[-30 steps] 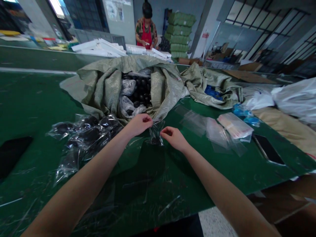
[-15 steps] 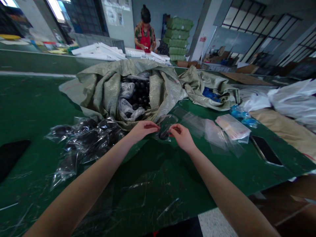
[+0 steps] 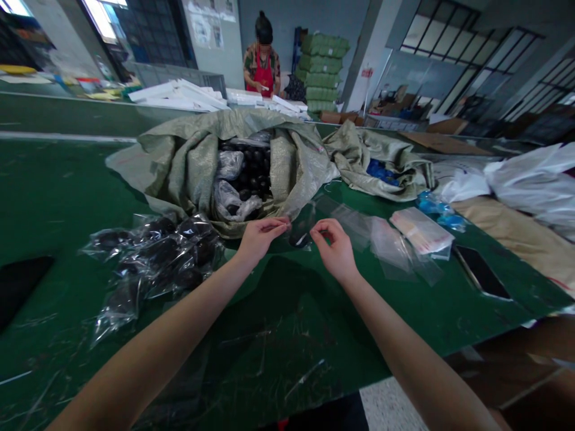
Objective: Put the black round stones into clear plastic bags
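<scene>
Between my hands hangs a clear plastic bag (image 3: pixel 300 226) with a dark, rounded object (image 3: pixel 298 240) low inside it; its exact kind I cannot make out. My left hand (image 3: pixel 265 233) pinches the bag's left side. The fingers of my right hand (image 3: pixel 331 242) are pinched together at its right side. Just behind stands an open woven sack (image 3: pixel 202 155) full of black rounded pieces (image 3: pixel 256 170), some in crumpled plastic. To the left lies a pile of clear bags with black pieces (image 3: pixel 157 254). Flat clear bags (image 3: pixel 386 239) are spread to the right.
A stack of bags (image 3: pixel 422 230) and a phone (image 3: pixel 483 272) lie at the right. A smaller woven sack (image 3: pixel 354 149) holds blue items. A dark flat object (image 3: pixel 24 281) rests at the left edge. Across the bench a person (image 3: pixel 263 66) in a red apron handles white pieces.
My hands have shifted slightly, and the bag between them has turned a little more upright. The surrounding piles look the same.
</scene>
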`<state>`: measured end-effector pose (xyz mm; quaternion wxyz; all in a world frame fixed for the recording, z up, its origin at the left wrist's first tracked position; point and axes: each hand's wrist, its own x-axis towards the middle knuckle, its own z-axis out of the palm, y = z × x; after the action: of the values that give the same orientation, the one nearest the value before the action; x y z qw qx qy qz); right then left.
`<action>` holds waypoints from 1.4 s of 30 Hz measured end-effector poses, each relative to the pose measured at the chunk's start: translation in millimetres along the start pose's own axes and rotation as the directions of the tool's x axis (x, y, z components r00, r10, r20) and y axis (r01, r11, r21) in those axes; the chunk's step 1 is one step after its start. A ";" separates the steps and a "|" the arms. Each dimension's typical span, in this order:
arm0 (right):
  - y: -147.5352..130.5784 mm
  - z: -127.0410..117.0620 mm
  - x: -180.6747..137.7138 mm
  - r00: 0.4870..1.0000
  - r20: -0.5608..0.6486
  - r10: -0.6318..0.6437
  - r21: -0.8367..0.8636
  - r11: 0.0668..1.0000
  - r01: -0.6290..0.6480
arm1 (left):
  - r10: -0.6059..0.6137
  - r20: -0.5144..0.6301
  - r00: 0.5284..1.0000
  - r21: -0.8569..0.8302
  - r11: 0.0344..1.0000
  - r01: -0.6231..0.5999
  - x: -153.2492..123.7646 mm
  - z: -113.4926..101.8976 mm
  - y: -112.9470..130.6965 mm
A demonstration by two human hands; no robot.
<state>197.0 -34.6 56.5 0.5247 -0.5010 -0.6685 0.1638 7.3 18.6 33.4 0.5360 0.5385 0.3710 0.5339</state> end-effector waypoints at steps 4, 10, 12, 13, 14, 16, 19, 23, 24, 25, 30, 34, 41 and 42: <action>4.0 2.6 1.2 1.000 -0.028 -0.015 0.052 0.998 0.016 | 0.032 -0.038 0.999 -0.070 0.997 -0.035 -0.9 1.8 -2.4; 19.6 4.5 0.7 0.992 -0.002 0.130 0.234 0.964 -0.126 | -0.073 -0.067 0.995 -0.172 0.983 0.061 0.8 -1.7 -6.7; 25.6 7.6 -2.1 0.962 0.046 0.270 0.365 0.892 -0.268 | -0.141 -0.034 0.989 -0.178 0.975 0.133 0.3 -2.4 -7.0; 28.6 9.6 -3.9 0.937 0.078 0.341 0.424 0.839 -0.341 | -0.170 -0.015 0.985 -0.172 0.971 0.165 -0.1 -2.4 -7.2; 31.3 11.6 -5.7 0.909 0.102 0.403 0.472 0.785 -0.401 | -0.190 0.006 0.982 -0.158 0.969 0.189 -0.4 -2.2 -7.4; 35.8 15.0 -9.2 0.864 0.125 0.488 0.525 0.706 -0.475 | -0.203 0.035 0.979 -0.112 0.972 0.206 -0.7 -1.2 -9.0; 39.8 17.8 -12.5 0.842 0.126 0.524 0.506 0.696 -0.509 | -0.182 0.041 0.983 -0.014 0.983 0.182 -0.5 1.1 -14.5; 41.3 19.4 -14.0 0.857 0.069 0.511 0.427 0.761 -0.488 | -0.109 0.046 0.993 0.133 0.986 0.102 -2.1 3.7 -22.7; 41.2 20.0 -14.3 0.858 0.052 0.511 0.422 0.767 -0.482 | -0.093 0.044 0.995 0.149 0.985 0.085 -3.0 4.1 -24.0; 41.0 20.7 -14.7 0.857 0.044 0.513 0.424 0.767 -0.481 | -0.082 0.040 0.996 0.151 0.986 0.075 -3.7 4.4 -25.0; 37.9 21.8 -18.3 0.797 0.156 0.584 0.479 0.661 -0.578 | -0.120 0.005 0.993 0.103 0.988 0.119 -4.3 4.0 -28.5; 36.6 19.6 -20.9 0.707 0.283 0.648 0.465 0.552 -0.692 | -0.170 -0.020 0.985 0.059 0.984 0.171 -2.4 3.3 -31.4; 34.9 19.4 -19.4 0.675 0.352 0.649 0.448 0.516 -0.730 | -0.196 -0.029 0.980 0.033 0.980 0.197 -3.1 4.5 -26.0; 34.4 20.4 -19.5 0.685 0.343 0.643 0.460 0.521 -0.719 | -0.206 -0.034 0.978 0.035 0.978 0.207 -3.4 4.6 -25.0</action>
<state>195.5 -29.4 12.4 0.4960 -0.5325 -0.3713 0.5767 15.6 18.3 9.1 0.5726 0.4989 0.4432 0.4763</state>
